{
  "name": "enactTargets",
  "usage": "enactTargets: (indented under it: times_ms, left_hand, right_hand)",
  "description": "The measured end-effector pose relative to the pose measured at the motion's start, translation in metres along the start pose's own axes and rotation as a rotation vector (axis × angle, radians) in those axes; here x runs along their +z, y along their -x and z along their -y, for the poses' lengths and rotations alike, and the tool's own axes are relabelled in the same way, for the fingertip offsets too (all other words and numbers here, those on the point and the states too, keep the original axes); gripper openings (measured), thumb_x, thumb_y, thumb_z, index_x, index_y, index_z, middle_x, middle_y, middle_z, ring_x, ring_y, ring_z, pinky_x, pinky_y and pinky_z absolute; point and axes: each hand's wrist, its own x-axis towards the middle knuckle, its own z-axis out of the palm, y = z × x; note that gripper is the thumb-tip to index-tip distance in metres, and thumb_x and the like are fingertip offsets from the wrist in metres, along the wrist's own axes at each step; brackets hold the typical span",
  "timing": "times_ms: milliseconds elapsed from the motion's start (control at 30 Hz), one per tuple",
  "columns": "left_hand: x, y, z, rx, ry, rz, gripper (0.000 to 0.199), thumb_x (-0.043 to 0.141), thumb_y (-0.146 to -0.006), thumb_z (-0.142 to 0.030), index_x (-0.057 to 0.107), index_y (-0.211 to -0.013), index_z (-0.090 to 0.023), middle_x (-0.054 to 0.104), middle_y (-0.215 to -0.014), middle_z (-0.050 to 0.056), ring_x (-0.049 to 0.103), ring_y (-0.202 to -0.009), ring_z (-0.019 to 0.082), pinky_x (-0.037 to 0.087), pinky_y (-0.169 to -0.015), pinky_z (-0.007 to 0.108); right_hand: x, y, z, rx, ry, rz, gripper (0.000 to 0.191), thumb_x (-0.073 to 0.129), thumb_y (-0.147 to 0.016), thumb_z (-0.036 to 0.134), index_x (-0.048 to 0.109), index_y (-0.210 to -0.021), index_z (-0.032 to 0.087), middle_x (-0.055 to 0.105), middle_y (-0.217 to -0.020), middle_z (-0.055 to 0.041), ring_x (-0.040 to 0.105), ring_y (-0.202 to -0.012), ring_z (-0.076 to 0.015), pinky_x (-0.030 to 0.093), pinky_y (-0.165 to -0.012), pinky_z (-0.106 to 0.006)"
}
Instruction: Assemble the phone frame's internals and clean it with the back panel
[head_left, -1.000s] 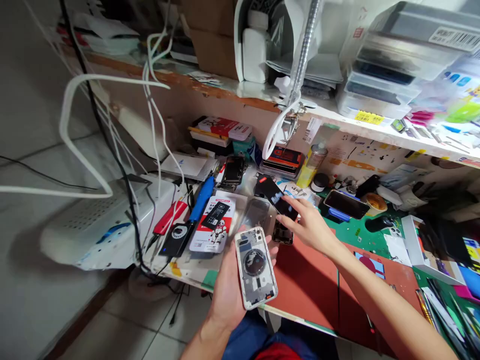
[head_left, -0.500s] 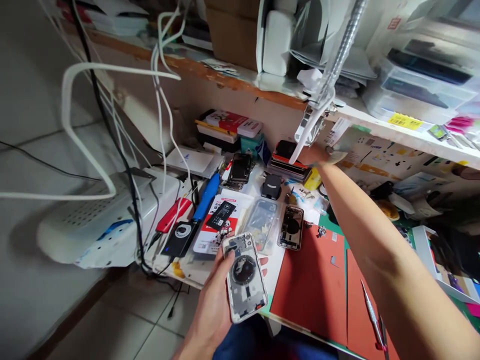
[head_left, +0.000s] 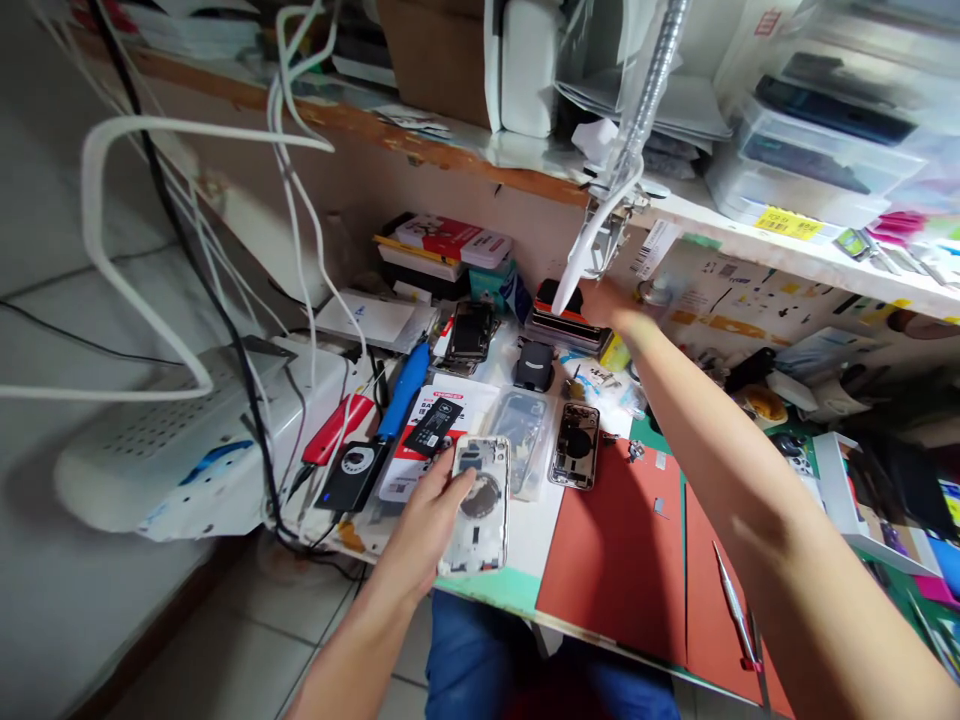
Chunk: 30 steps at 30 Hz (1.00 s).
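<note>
Two hands, now working well apart

From where I stand, the left hand [head_left: 426, 512] holds the white phone housing [head_left: 484, 548], thumb across one side, at the bench [head_left: 519, 588] edge. Compared with half a second ago, the housing is turned a little. The right hand [head_left: 602, 302], which one second ago held a dark flat piece, is now far beyond the left, at the stack [head_left: 562, 334]; a white fixture [head_left: 579, 262] hides its fingers, so I cannot tell whether they grip. The open phone [head_left: 576, 447], right of the left hand, is thereby uncovered. I judge only the left hand attends to the housing.
</note>
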Motion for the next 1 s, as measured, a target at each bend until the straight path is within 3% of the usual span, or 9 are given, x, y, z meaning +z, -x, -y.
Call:
enactTargets:
  times_ms: [100,233,400,533,667,733,833,900,1000]
  left_hand:
    - [0.008,-0.029,-0.009,0.104,-0.121,0.097,0.081,0.086,-0.075,-0.062,0.070,-0.141,-0.018,0.081,-0.129,0.015,0.074,-0.124,0.035,0.055,-0.112,0.048]
    - [0.025,-0.067,-0.013,0.213,-0.378,0.090,0.065,0.085,-0.080,-0.050,0.072,-0.136,-0.018,0.080,-0.129,0.016,0.072,-0.128,0.036,0.054,-0.111,0.045]
    - [0.044,-0.087,-0.013,0.314,-0.733,0.025,0.048,0.074,-0.091,-0.034,0.071,-0.137,-0.019,0.080,-0.129,0.018,0.072,-0.124,0.036,0.052,-0.110,0.048]
    - [0.056,-0.078,-0.015,0.416,-0.991,-0.045,0.049,0.059,-0.098,-0.029,0.065,-0.144,-0.014,0.072,-0.138,0.024,0.066,-0.132,0.041,0.046,-0.117,0.055]
    - [0.065,-0.050,-0.016,0.553,-1.164,-0.079,0.059,0.052,-0.102,-0.037,0.057,-0.149,-0.002,0.061,-0.146,0.033,0.052,-0.144,0.048,0.038,-0.122,0.062]
    - [0.071,-0.032,-0.014,0.616,-1.217,-0.086,0.056,0.046,-0.106,-0.041,0.059,-0.146,-0.004,0.061,-0.145,0.032,0.051,-0.144,0.046,0.036,-0.124,0.060]
    - [0.087,-0.002,-0.006,0.651,-1.294,-0.062,0.053,0.036,-0.111,-0.054,0.070,-0.121,-0.014,0.075,-0.114,0.021,0.070,-0.112,0.039,0.052,-0.102,0.051]
    - [0.105,0.014,0.003,0.621,-1.447,-0.002,0.055,0.044,-0.107,-0.063,0.067,-0.119,-0.015,0.076,-0.106,0.019,0.072,-0.096,0.038,0.055,-0.083,0.046]
    - [0.137,0.024,0.017,0.605,-1.604,0.044,0.054,0.049,-0.107,-0.060,0.063,-0.119,-0.010,0.072,-0.112,0.027,0.069,-0.108,0.042,0.053,-0.082,0.045]
  right_hand:
    - [0.009,0.046,0.011,-0.013,-0.038,-0.013,0.040,0.073,-0.104,0.037,0.066,-0.138,0.017,0.067,-0.142,-0.0127,0.069,-0.124,-0.0286,0.061,-0.105,-0.051]
    - [0.034,0.161,0.023,-0.053,-0.152,-0.047,0.035,0.055,-0.102,0.001,0.072,-0.131,0.010,0.072,-0.138,-0.0183,0.068,-0.133,-0.0285,0.055,-0.114,-0.042]
    - [0.069,0.324,0.040,0.000,-0.408,-0.136,0.029,0.052,-0.109,0.018,0.074,-0.129,0.022,0.079,-0.128,-0.0137,0.077,-0.118,-0.0277,0.064,-0.102,-0.044]
    - [0.087,0.410,0.053,0.144,-0.655,-0.186,0.024,0.054,-0.111,0.027,0.076,-0.122,0.026,0.082,-0.117,-0.0104,0.080,-0.105,-0.0247,0.066,-0.092,-0.037]
    - [0.097,0.458,0.054,0.335,-0.645,-0.305,0.021,0.059,-0.110,0.032,0.079,-0.109,0.024,0.081,-0.093,-0.0070,0.079,-0.080,-0.0214,0.062,-0.074,-0.029]
    - [0.101,0.472,0.052,0.424,-0.600,-0.352,0.028,0.064,-0.108,0.036,0.077,-0.087,0.023,0.073,-0.072,-0.0019,0.071,-0.062,-0.0169,0.055,-0.061,-0.025]
    - [0.108,0.479,0.052,0.536,-0.568,-0.381,0.050,0.065,-0.107,0.042,0.062,-0.062,0.022,0.052,-0.052,0.0045,0.050,-0.044,-0.0104,0.041,-0.048,-0.024]
    - [0.111,0.475,0.056,0.556,-0.620,-0.354,0.043,0.061,-0.109,0.042,0.070,-0.072,0.021,0.061,-0.059,0.0026,0.057,-0.050,-0.0119,0.044,-0.053,-0.023]
    - [0.112,0.464,0.066,0.479,-0.697,-0.298,0.032,0.058,-0.111,0.040,0.078,-0.094,0.021,0.076,-0.077,-0.0028,0.072,-0.066,-0.0165,0.053,-0.064,-0.025]
